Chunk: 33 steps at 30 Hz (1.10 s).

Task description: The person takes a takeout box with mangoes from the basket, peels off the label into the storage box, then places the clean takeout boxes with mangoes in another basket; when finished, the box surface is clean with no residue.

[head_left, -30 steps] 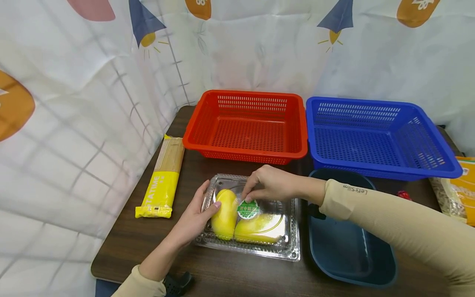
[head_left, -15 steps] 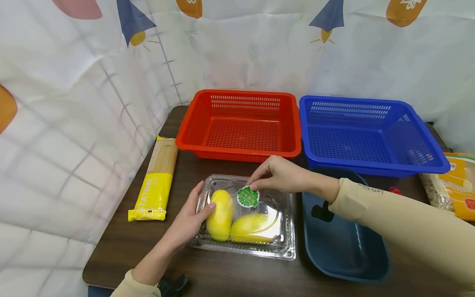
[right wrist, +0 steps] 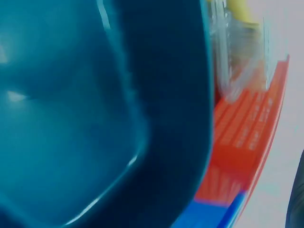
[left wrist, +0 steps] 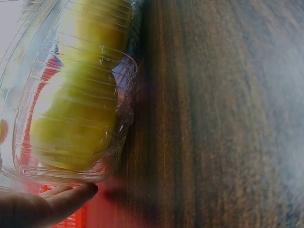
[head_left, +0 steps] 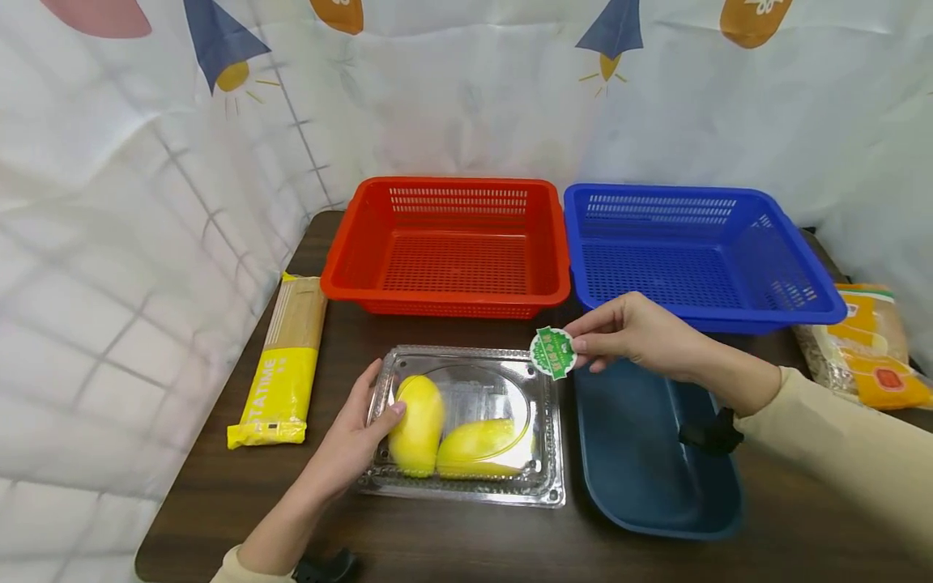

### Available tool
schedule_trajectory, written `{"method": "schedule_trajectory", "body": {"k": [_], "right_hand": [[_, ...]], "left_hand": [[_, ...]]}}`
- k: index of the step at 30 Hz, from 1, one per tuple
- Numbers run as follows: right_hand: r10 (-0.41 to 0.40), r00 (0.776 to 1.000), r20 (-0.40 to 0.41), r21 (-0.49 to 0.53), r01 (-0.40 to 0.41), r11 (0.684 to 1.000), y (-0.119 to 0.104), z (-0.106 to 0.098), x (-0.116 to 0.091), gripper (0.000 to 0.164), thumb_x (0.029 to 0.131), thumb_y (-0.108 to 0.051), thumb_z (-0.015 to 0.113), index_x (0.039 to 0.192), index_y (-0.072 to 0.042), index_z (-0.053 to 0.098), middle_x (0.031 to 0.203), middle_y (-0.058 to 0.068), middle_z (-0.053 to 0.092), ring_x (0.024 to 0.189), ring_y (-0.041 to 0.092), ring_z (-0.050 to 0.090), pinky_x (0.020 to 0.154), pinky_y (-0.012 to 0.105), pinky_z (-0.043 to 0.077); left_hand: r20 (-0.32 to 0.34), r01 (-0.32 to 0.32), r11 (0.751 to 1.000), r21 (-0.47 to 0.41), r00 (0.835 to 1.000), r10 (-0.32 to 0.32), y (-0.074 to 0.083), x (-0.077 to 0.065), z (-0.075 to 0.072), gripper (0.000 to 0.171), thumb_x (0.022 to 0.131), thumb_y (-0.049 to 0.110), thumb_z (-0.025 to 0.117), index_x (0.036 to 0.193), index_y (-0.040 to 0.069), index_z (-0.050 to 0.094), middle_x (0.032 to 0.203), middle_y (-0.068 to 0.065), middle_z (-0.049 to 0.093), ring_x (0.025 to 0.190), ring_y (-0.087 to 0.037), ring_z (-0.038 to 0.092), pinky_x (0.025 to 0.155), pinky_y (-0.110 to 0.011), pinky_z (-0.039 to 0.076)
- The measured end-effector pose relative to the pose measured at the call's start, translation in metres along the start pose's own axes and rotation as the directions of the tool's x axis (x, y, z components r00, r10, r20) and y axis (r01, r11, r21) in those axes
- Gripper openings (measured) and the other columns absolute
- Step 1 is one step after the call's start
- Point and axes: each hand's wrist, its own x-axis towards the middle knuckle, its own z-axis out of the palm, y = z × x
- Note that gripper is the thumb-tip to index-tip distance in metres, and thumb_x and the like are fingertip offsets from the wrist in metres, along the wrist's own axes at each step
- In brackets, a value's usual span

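In the head view, a clear plastic clamshell box (head_left: 474, 380) lies on the table with two yellow mangoes (head_left: 417, 425) inside. My left hand (head_left: 350, 453) holds the box by its left edge, thumb on top of the lid and fingers along the side. In the left wrist view its fingers (left wrist: 71, 202) touch the box wall. Between thumb and fingertips my right hand (head_left: 641, 340) pinches a round green-and-white sticker (head_left: 552, 353), raised above the box's far right corner. The lid's middle bears no sticker. The right wrist view is blurred and shows no sticker.
A red basket (head_left: 445, 306) and a blue basket (head_left: 700, 316) stand side by side behind the box. Right of it sits a dark blue basin (head_left: 656, 486), under my right arm. A yellow noodle pack (head_left: 280, 372) lies at left, an orange-and-clear food bag (head_left: 860, 348) at far right.
My right hand has peeled the sticker off the lid and carried it to the right and away from me. My left hand has stayed on the box. The head view has shifted slightly.
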Motion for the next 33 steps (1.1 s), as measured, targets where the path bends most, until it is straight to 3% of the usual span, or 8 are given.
{"method": "schedule_trajectory", "body": {"k": [6,12,18,26,33], "right_hand": [[0.045,0.997,-0.068,0.033,-0.043,0.999,0.027,-0.026,-0.033,0.041,0.099,-0.011,0.067,0.131,0.014,0.062,0.100,0.006,0.080,0.088,0.015,0.077,0.077,0.028,0.063],[0.127,0.992,-0.023,0.062,-0.125,0.990,0.059,-0.033,-0.052,0.046,0.101,-0.011,0.065,0.133,0.020,0.055,0.098,0.005,0.080,0.088,0.011,0.077,0.077,0.027,0.063],[0.227,0.973,0.034,0.094,-0.229,0.969,0.077,-0.023,-0.052,0.043,0.100,-0.006,0.064,0.131,0.022,0.055,0.096,0.012,0.078,0.082,0.011,0.076,0.074,0.025,0.063],[0.321,0.947,0.015,0.095,-0.321,0.943,0.085,-0.010,-0.050,0.031,0.099,0.001,0.060,0.123,0.021,0.060,0.088,0.010,0.077,0.077,0.010,0.074,0.070,0.024,0.062],[0.393,0.919,0.037,0.130,-0.395,0.910,0.090,-0.006,-0.046,0.030,0.099,0.004,0.057,0.124,0.020,0.058,0.087,0.010,0.075,0.075,0.009,0.073,0.070,0.023,0.062]], "left_hand": [[-0.001,-0.015,1.000,-0.001,1.000,0.015,0.000,-0.002,-0.001,0.083,0.106,0.025,0.057,0.164,0.009,0.001,0.172,-0.021,0.008,0.159,-0.040,0.009,0.125,-0.061,0.014],[0.002,-0.025,1.000,-0.002,1.000,0.025,0.000,-0.004,-0.003,0.083,0.106,0.024,0.056,0.164,0.008,-0.001,0.172,-0.022,0.006,0.159,-0.041,0.008,0.124,-0.060,0.015],[-0.001,-0.017,1.000,0.014,1.000,0.017,-0.001,-0.004,-0.003,0.085,0.106,0.025,0.057,0.164,0.008,-0.002,0.171,-0.023,0.006,0.159,-0.042,0.010,0.123,-0.058,0.019],[0.007,-0.018,1.000,-0.001,1.000,0.018,-0.001,-0.001,-0.001,0.085,0.106,0.025,0.057,0.164,0.007,-0.003,0.172,-0.022,0.000,0.159,-0.042,0.006,0.123,-0.062,0.016],[0.019,-0.020,1.000,0.002,1.000,0.020,0.000,0.003,0.003,0.085,0.106,0.025,0.056,0.164,0.006,-0.003,0.171,-0.023,0.000,0.159,-0.043,0.006,0.123,-0.063,0.016]]}}
